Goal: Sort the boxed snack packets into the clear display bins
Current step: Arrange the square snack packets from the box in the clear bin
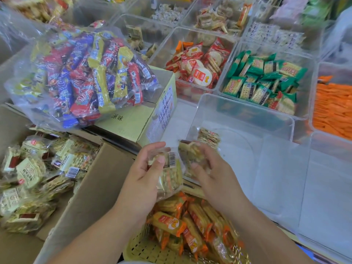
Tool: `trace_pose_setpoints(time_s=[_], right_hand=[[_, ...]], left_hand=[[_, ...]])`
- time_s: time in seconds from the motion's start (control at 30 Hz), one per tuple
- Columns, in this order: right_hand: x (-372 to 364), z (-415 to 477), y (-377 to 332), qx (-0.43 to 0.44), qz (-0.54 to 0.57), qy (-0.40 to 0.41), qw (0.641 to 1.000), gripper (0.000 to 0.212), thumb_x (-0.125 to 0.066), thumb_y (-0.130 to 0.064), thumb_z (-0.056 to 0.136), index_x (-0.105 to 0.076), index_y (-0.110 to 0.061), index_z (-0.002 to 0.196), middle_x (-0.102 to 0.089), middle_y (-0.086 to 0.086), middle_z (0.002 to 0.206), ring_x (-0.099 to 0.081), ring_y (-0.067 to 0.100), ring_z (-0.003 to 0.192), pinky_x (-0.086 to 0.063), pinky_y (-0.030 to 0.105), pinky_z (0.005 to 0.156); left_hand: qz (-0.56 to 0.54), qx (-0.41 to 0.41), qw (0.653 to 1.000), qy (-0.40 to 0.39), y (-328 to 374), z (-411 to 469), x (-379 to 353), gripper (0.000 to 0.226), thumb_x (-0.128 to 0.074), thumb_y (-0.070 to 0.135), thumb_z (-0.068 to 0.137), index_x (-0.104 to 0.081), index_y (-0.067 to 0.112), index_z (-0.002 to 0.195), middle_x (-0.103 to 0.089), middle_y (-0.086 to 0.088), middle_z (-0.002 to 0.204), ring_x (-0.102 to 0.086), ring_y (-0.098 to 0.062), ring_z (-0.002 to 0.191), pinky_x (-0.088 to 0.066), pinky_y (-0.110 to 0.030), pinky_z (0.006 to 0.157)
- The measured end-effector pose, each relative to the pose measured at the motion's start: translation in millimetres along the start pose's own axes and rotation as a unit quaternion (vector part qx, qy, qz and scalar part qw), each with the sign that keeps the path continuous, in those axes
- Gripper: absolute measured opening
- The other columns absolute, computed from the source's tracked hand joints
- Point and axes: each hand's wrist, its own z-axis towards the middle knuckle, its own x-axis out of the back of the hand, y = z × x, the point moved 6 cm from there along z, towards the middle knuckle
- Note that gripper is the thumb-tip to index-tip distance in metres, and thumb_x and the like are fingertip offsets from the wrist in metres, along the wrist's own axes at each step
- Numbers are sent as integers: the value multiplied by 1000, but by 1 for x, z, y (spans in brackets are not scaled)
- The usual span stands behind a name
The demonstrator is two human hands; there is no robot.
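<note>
Head-down view of two bare hands over a crowded snack display. Left hand [142,176] at centre, fingers [154,145] and thumb curled round a pale packet [170,174], barcode facing up. Right hand [213,174] just beside it, fingers [200,149] clenched on a second packet [188,155] of the same kind (blurred, print unreadable). Both packets held at the near left corner of a clear bin [242,119], with a third packet [208,137] of the same look already inside, close to the left wall. At far left, an open box [91,183] heaped with more pale packets [30,174], some showing barcodes. Directly below the hands, a yellow basket [141,248] holding orange-wrapped packets [169,224]. Behind the box, a clear bag [85,73] stuffed with red, blue and yellow sticks, resting on a closed carton [133,121]. Beyond the near bin, further bins side by side: red packets [198,67] of round crackers, then green packets [262,79], then orange sticks [333,107] at the right edge. More bins farther back, contents too blurred to name.
</note>
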Motion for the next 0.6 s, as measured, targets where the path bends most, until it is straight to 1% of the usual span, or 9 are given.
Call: trace_pose_setpoints(time_s=[0.03,0.1,0.17,0.23,0.3,0.37,0.43,0.53,0.6], right_hand=[[7,5,4,-2,-12,17,1000,40,-59,-16,99,-52,-38,132,-62,-37,104,-54,-22,99,-39,0,81],[27,21,10,3,-43,56,997,41,-58,-15,100,-54,-34,136,-65,-25,101,-54,-24,88,-38,-2,72],[49,49,15,10,-95,88,992,42,-58,-17,100,-55,-30,139,-65,-13,106,-57,-12,82,-38,1,65],[66,86,26,-1,-173,92,981,43,-58,-17,99,-57,-30,140,-68,-5,113,-60,10,89,-42,18,69],[73,123,41,-35,-236,77,968,44,-56,-14,98,-60,-30,138,-71,4,119,-61,24,91,-44,27,72],[70,151,56,-67,-283,60,955,47,-51,-10,97,-60,-32,138,-71,8,118,-60,27,86,-44,29,67],[60,172,67,-80,-327,32,941,50,-48,-8,97,-58,-32,139,-70,9,121,-64,31,93,-46,31,67],[37,188,82,-86,-379,-40,921,50,-47,-7,94,-58,-27,138,-65,9,129,-62,34,109,-54,37,81],[27,193,94,-95,-403,-75,907,51,-47,-7,93,-57,-25,139,-61,7,137,-57,33,119,-52,38,90]], left_hand=[[-30,17,999,11,-2,2,4,35,-66,50,91,-65,40,124,-67,4,133,-66,-31,120,-55,-64,93],[-88,54,994,31,-6,5,13,32,-67,44,91,-67,37,123,-71,-3,128,-70,-34,112,-58,-64,86],[-144,83,985,42,-8,6,21,37,-62,38,88,-68,32,123,-75,-9,118,-76,-33,99,-63,-52,69],[-186,99,976,56,-10,7,29,33,-58,32,93,-70,26,123,-76,-12,114,-77,-33,94,-62,-46,63],[-195,103,973,64,-12,7,33,27,-53,27,101,-72,25,120,-76,-12,112,-77,-33,94,-61,-49,64],[-190,99,975,64,-12,7,35,26,-54,27,100,-73,26,118,-76,-12,109,-77,-32,91,-60,-49,64],[-186,90,976,62,-10,6,37,30,-60,31,91,-73,26,118,-75,-11,108,-76,-30,88,-60,-48,64],[-177,81,979,68,-6,5,42,35,-64,34,85,-74,27,117,-74,-11,108,-76,-29,87,-60,-48,65],[-187,75,977,70,-4,6,46,33,-63,33,85,-74,25,115,-74,-11,105,-76,-29,85,-60,-47,62]])
